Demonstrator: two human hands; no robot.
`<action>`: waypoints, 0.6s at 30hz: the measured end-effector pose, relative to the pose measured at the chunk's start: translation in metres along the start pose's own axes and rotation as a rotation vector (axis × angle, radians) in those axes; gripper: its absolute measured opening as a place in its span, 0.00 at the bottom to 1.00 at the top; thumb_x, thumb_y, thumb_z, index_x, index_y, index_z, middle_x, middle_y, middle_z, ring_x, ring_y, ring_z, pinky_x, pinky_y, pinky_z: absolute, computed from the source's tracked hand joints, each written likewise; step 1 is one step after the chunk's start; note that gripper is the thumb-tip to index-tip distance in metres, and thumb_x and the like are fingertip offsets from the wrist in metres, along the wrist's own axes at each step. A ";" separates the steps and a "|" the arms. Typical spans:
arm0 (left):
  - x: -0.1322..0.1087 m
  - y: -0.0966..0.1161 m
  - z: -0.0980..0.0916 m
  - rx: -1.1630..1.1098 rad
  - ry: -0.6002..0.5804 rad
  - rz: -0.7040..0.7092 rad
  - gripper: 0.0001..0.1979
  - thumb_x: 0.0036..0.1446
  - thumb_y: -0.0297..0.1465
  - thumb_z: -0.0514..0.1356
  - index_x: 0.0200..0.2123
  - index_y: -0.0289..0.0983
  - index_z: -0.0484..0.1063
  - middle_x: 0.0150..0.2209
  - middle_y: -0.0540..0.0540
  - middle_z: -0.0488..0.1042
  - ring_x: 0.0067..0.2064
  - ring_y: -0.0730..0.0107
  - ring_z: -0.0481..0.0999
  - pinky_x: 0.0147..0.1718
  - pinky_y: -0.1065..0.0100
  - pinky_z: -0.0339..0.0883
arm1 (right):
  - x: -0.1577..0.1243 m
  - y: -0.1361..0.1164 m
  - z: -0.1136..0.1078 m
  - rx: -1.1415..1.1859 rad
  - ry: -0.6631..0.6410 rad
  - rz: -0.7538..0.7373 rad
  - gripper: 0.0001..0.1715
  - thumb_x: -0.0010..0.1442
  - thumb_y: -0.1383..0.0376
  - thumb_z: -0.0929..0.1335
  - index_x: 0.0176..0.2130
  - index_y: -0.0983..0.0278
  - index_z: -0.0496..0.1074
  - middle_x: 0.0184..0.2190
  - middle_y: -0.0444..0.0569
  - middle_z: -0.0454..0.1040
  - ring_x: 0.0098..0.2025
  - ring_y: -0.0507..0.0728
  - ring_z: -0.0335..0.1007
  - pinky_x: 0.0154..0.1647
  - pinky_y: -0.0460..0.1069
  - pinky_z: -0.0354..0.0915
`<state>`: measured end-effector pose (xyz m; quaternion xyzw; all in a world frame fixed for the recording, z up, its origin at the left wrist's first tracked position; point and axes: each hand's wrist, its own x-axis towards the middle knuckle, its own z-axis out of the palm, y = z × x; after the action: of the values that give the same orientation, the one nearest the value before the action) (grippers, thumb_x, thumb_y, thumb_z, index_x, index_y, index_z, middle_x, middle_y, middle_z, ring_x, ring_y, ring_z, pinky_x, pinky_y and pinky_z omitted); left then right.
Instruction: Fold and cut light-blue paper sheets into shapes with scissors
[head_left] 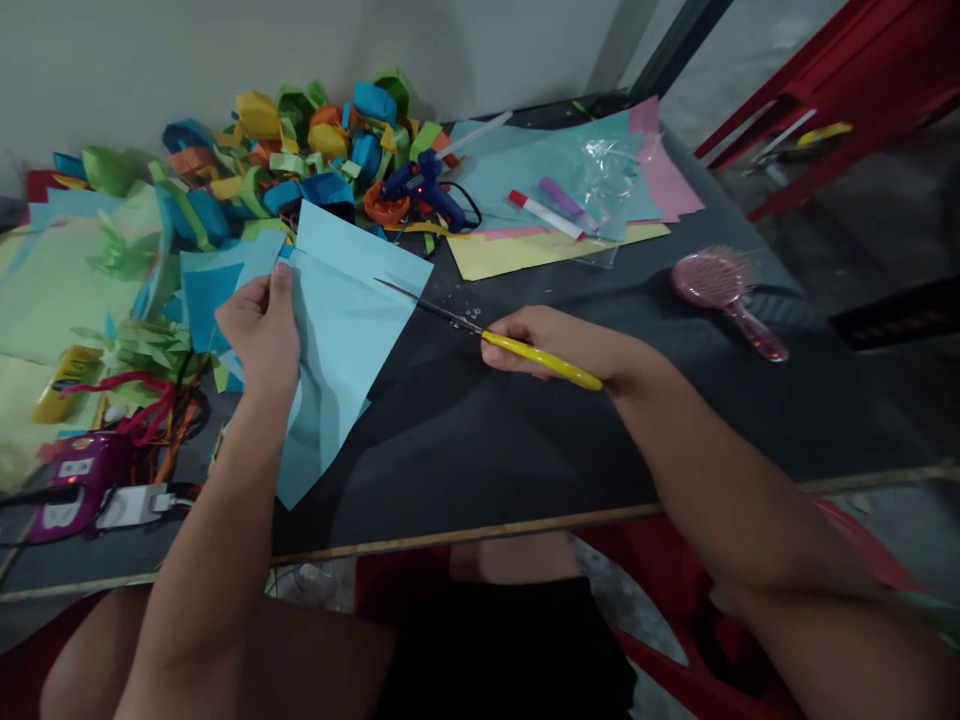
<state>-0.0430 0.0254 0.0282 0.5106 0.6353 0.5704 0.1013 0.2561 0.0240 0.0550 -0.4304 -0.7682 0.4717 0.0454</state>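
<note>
My left hand [262,325] pinches a light blue sheet of paper [345,330] near its left edge, thumb on top. My right hand [529,340] is closed around the yellow handles of a pair of scissors [544,362]. The blades point left and lie over the sheet's right edge, along a line that runs across its upper part. Whether the blades are slightly apart I cannot tell. Darker blue paper [206,300] lies just left of the sheet, partly hidden by my left hand.
Folded paper pieces [330,140] are heaped by the wall beside a blue glue gun [424,188]. Markers [547,215] and coloured sheets [487,258] lie at the back right. A pink hairbrush [716,280] rests at right, a purple power strip [86,480] at left.
</note>
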 end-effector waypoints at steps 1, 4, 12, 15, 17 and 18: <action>-0.001 0.001 0.000 -0.003 -0.002 0.001 0.24 0.58 0.43 0.60 0.17 0.37 0.55 0.20 0.53 0.45 0.25 0.76 0.44 0.26 0.64 0.40 | 0.000 0.001 -0.001 0.005 0.004 0.002 0.36 0.51 0.34 0.66 0.21 0.62 0.56 0.17 0.38 0.52 0.21 0.47 0.49 0.23 0.47 0.45; -0.003 0.003 0.001 -0.018 -0.014 0.002 0.27 0.58 0.44 0.59 0.17 0.38 0.51 0.21 0.53 0.43 0.26 0.76 0.43 0.26 0.63 0.39 | 0.000 0.008 -0.003 0.052 0.007 0.000 0.36 0.51 0.34 0.66 0.22 0.62 0.58 0.17 0.39 0.55 0.20 0.47 0.51 0.22 0.46 0.48; -0.007 0.005 0.002 -0.043 -0.001 0.049 0.28 0.61 0.41 0.59 0.17 0.38 0.47 0.21 0.53 0.41 0.25 0.76 0.41 0.26 0.63 0.37 | -0.002 0.005 -0.006 -0.004 -0.011 -0.001 0.35 0.51 0.36 0.67 0.22 0.62 0.57 0.17 0.39 0.54 0.20 0.47 0.51 0.22 0.46 0.46; -0.006 0.003 0.001 -0.031 0.017 0.078 0.27 0.63 0.41 0.57 0.18 0.38 0.47 0.21 0.53 0.41 0.26 0.76 0.42 0.26 0.63 0.38 | -0.003 0.002 -0.006 -0.028 -0.035 -0.017 0.34 0.52 0.36 0.66 0.22 0.62 0.58 0.18 0.39 0.54 0.21 0.47 0.50 0.23 0.47 0.45; -0.007 0.003 0.001 -0.021 0.023 0.079 0.27 0.62 0.42 0.57 0.18 0.38 0.47 0.21 0.53 0.41 0.26 0.76 0.42 0.26 0.63 0.38 | -0.003 0.002 -0.006 -0.031 -0.032 -0.028 0.35 0.52 0.35 0.65 0.23 0.62 0.60 0.19 0.39 0.54 0.21 0.48 0.50 0.23 0.47 0.45; -0.007 0.003 0.001 -0.020 0.026 0.072 0.27 0.62 0.42 0.57 0.18 0.38 0.47 0.21 0.53 0.41 0.26 0.76 0.42 0.26 0.63 0.38 | -0.003 0.003 -0.006 -0.030 -0.027 -0.034 0.35 0.52 0.34 0.64 0.23 0.62 0.60 0.19 0.40 0.55 0.21 0.48 0.50 0.23 0.47 0.45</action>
<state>-0.0372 0.0203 0.0272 0.5246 0.6120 0.5867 0.0775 0.2630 0.0266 0.0571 -0.4114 -0.7830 0.4651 0.0365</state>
